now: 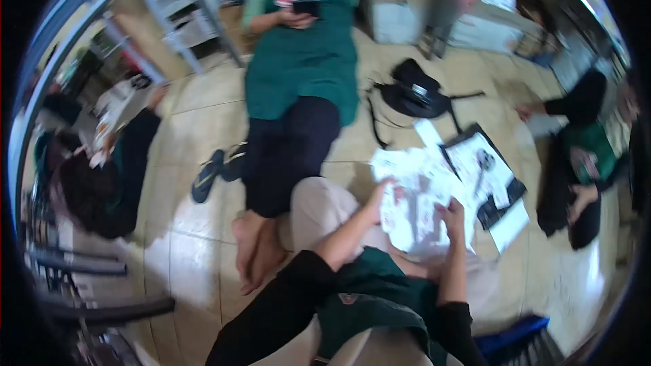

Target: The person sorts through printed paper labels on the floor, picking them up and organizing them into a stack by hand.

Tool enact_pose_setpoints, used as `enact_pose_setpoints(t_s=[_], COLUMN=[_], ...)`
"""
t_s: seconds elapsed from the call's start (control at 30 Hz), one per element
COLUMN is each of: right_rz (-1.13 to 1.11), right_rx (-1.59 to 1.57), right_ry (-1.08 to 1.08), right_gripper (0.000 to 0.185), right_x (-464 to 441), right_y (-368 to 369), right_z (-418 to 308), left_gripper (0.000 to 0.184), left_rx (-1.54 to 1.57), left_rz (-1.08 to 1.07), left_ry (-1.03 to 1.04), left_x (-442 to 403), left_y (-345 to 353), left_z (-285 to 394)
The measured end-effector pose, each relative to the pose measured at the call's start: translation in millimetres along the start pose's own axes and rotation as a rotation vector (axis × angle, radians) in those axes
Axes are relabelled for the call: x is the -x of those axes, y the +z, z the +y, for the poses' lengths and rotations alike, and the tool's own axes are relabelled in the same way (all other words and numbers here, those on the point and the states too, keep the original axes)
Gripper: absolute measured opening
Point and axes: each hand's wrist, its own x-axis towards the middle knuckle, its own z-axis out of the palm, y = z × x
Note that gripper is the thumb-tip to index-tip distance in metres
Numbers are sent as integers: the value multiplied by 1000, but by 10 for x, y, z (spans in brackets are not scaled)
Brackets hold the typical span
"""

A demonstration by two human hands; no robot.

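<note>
Head view: illegible papers point(420, 196) in hands point(453, 220)

You've got a black left sleeve point(271, 305), plain, ending partway up the forearm; black right sleeve point(458, 332), same look. Your left hand point(382, 203) and right hand point(454, 219) bare. Your green garment point(390, 313): dark, loose, folded at the front, with a small reddish emblem point(349, 299), detail too blurred to read. Your trousers point(324, 207): pale beige-pink, plain, roomy at the knee. Pale area at bottom edge, unclear
</note>
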Motion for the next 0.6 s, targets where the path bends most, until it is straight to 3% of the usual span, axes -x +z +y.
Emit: enact_pose_setpoints(t_s=[0.03,0.07,0.13,0.23,0.3,0.6], right_rz=[-37,-42,-127,-124,-139,-206], right_rx=[-147,-302,-374,-527,-520,-526], right_ry=[95,185,236,211,210,221], right_gripper=[15,13,17,22,25,25], right_x=[37,146,196,236,225,270], right_y=[58,-18,8,135,180,254], right_z=[-236,-443,-643,-683,-626,-663], left_gripper=[25,24,31,38,47,42], left_rx=[-126,-238,-428,-538,-564,-522], left_rz=[160,133,286,239,35,166], left_ry=[28,28,5,-37,-187,-156], left_x=[115,145,205,199,224,193], left_y=[196,293,434,426,429,334], left_z=[29,15,-19,-67,-73,-86])
